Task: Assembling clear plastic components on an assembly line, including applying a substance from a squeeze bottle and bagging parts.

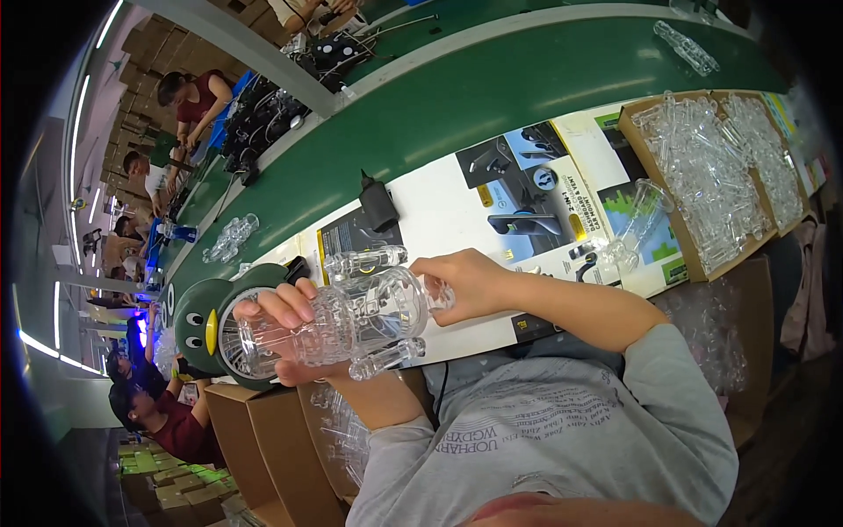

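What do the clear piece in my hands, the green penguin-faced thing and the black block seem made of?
Clear piece: glossy, transparent, likely rigid plastic given its bright highlights, though glass is possible. Green penguin-faced thing: probably plastic, by its smooth, softly shiny shell. Black block: low-sheen, likely plastic; coating unclear.

The room is crossed by a long green workbench (pixel 500 92), which is edged along its far side by a grey rail (pixel 457 46). Beside that rail a grey post (pixel 250 54) is set. Beyond the workbench, to its left, brown cartons (pixel 149 53) are piled. Farther left of it, light is given by white strip lights (pixel 79 132) and a blue lamp (pixel 141 327).
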